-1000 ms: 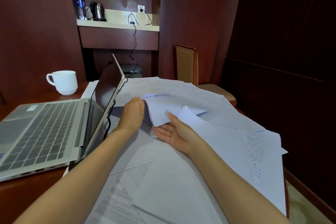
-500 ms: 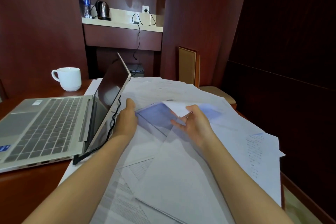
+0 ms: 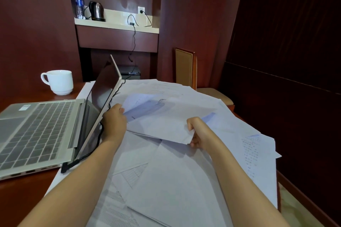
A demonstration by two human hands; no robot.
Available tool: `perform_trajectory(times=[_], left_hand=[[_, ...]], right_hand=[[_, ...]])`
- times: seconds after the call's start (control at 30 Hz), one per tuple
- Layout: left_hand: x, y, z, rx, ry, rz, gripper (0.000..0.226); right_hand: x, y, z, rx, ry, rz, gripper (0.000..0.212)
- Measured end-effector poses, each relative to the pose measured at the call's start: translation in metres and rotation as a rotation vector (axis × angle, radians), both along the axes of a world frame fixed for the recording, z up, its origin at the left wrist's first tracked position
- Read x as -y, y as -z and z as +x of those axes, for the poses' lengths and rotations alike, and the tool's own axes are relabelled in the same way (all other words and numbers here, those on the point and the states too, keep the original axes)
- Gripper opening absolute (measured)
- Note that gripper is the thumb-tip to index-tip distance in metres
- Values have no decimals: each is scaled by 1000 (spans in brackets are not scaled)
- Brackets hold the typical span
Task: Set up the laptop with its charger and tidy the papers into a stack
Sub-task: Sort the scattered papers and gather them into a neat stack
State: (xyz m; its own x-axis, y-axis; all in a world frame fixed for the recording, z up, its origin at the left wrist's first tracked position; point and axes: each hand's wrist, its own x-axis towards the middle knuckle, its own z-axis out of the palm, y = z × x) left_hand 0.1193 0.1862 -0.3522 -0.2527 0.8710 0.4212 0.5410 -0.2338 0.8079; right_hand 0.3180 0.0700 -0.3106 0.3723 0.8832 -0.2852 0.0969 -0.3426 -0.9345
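Left hand (image 3: 114, 123) grips the left edge of a small sheaf of sheets (image 3: 162, 121), fingers curled onto it. Right hand (image 3: 198, 132) pinches the sheaf's near-right corner, thumb on top, fingers tucked under. So both hands are closed on one bundle, held a bit above the loose papers (image 3: 175, 180) that spread beneath & nearer the person than either hand. The sheaf's long axis runs btwn the two hands, roughly left-right, w/ its far edge reaching away from them.

An open laptop (image 3: 42, 131) sits just left of the left hand, lid back close to the knuckles; can't tell if touching. A black charger cable (image 3: 100, 135) comes down behind the lid, right beside the left wrist, and ends below-left of that hand by the laptop's near corner. Can't see if it's plugged into the laptop. A white mug (image 3: 59, 82) stands well left & beyond the left hand on the wooden counter (image 3: 22, 195).

Looks like the stacking step, prob. early: most sheets still lie scattered. The printed sheet (image 3: 256, 153) lies right of the right hand, so that hand is nearer for it; the sheets under both forearms need the arms pulled back first. Main risk is on the left hand's side: a dragged sheet could snag the cable or nudge the lid.
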Motion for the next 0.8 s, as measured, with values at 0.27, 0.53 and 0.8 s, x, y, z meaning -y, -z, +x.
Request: perform_trajectory(times=[0.27, 0.53, 0.8], left_hand=[[-2, -3, -1, 91, 52, 50, 18], [-1, -3, 0, 57, 120, 72, 19], [13, 1, -7, -156, 233, 20, 18]], right_hand=[[1, 3, -6, -59, -65, -11, 3], [9, -13, -5, 298, -229, -293, 27], [-28, -11, -25, 445, -35, -33, 37]])
